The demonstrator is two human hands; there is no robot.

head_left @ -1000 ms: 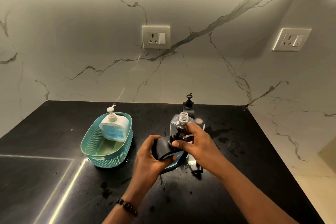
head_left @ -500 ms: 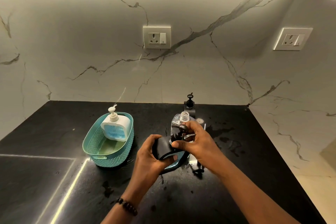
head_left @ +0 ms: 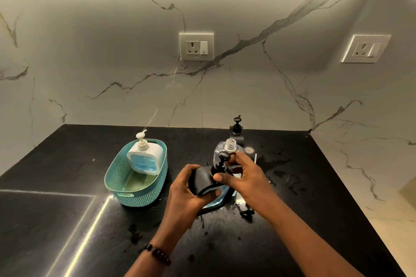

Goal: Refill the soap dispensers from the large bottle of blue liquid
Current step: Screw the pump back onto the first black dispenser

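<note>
My left hand (head_left: 188, 189) grips the body of a black soap dispenser (head_left: 202, 177) with blue liquid showing in its window, tilted over the black counter (head_left: 67, 220). My right hand (head_left: 244, 176) pinches the black pump head (head_left: 221, 161) at the dispenser's neck. Right behind them stands a clear bottle (head_left: 227, 148) with its cap off and a little blue liquid, partly hidden by my fingers. A second black dispenser (head_left: 236, 129) stands at the back by the wall. A white dispenser (head_left: 146, 157) filled with blue leans inside a teal basket (head_left: 135, 193).
Wet spills (head_left: 283, 175) darken the counter right of my hands. A small black part (head_left: 246, 212) lies by my right wrist, and a thin white tube (head_left: 255, 157) lies beside the clear bottle. Two wall sockets (head_left: 196, 47) sit on the marble backsplash.
My right hand has shifted a little on the pump head, which now shows higher above my fingers. The left hand and the dispenser body have stayed in place.
</note>
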